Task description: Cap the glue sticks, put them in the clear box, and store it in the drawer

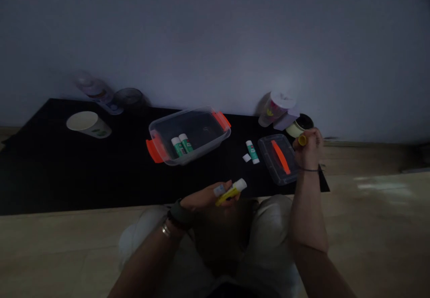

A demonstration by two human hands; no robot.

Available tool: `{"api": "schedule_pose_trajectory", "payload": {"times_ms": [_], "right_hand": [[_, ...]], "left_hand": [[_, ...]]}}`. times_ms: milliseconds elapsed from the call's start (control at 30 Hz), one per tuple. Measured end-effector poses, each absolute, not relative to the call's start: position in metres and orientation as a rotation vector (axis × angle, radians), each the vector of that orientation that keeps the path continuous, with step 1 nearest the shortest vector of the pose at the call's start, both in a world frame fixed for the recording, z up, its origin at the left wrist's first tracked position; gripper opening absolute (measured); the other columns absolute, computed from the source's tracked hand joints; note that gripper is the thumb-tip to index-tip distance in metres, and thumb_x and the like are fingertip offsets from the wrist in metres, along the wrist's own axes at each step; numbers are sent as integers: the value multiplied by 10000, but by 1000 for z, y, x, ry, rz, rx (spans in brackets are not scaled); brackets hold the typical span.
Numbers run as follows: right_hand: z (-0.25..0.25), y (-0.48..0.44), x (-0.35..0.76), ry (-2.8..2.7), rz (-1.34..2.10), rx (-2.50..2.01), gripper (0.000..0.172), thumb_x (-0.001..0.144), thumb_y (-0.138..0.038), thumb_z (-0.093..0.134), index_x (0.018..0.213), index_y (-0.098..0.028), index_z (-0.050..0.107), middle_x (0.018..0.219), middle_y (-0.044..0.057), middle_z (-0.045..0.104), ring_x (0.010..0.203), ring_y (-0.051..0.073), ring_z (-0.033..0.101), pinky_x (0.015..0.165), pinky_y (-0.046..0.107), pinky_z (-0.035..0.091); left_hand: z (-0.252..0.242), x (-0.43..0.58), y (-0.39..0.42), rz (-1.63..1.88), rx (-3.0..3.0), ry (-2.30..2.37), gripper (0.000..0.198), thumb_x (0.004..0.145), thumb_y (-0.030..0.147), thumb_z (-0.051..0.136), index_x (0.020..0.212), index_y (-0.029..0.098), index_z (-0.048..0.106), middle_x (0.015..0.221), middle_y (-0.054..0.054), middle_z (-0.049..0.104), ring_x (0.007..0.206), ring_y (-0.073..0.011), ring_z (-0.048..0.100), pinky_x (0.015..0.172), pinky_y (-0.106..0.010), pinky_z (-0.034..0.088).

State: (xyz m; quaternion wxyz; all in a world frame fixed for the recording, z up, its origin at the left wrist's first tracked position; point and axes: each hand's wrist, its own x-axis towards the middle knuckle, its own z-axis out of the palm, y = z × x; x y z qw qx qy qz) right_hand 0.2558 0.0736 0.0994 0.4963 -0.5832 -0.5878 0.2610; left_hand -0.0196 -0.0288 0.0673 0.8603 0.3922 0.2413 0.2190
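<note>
My left hand (205, 198) is closed round an uncapped yellow glue stick (231, 191), held over my lap at the near edge of the black mat (67, 172). My right hand (308, 149) is raised at the mat's right end and pinches a small yellow cap (302, 140). A clear plastic box with orange handles (190, 134) stands on the mat and holds two green glue sticks (182, 145). Between the box and its lid lies a third green glue stick (252, 151) with its white cap (247, 157) off beside it. The clear lid with an orange strip (278, 158) lies flat near my right hand.
A paper cup (88, 124) lies at the mat's left. A plastic bottle (96, 90) and a dark round container (129, 97) sit by the wall. A lidded cup (277, 108) and a tape roll (300, 125) stand at the back right. Wooden floor surrounds the mat.
</note>
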Motion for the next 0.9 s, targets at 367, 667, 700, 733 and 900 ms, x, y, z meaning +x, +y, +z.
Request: {"api": "schedule_pose_trajectory", "payload": {"times_ms": [367,667,700,733,900], "right_hand": [[33,98,243,-2136,387,-2228,285,966,-324,532,1142,-182,707,1117,130,730,1035,238,669,852,298,468],[28,100,250,-1940,364,-2053,363,986,-414,500,1167,-162,688,1109,146,723,1020,237,657,879,327,475],[28,99,250,-1907,350,-2012,358,983,-413,496,1139,-157,692,1090,144,725,1001,237,656,876,333,475],[29,97,251,-1872,337,-1972,356,980,-414,490,1109,-153,694,1068,141,727,980,236,654,873,337,474],[54,87,229,-1757,269,-1721,334,966,-407,456,1002,-154,672,958,126,705,892,230,631,848,350,471]], "left_hand": [[8,-13,4,633,1194,1334,344,949,414,523,1181,162,551,987,-87,697,902,-217,673,828,-343,509],[28,-14,18,242,2087,1969,390,993,299,437,1332,148,558,1012,-163,712,1044,-311,633,841,-392,461],[25,-13,21,257,2118,1963,386,995,286,432,1328,143,564,1019,-166,717,1055,-317,624,844,-401,457],[22,-12,24,275,2138,1953,385,994,272,431,1330,141,565,1040,-170,720,1068,-321,615,847,-411,455],[8,-9,33,360,2170,1906,384,986,210,430,1333,134,576,1173,-197,695,1144,-330,582,892,-441,440]]}}
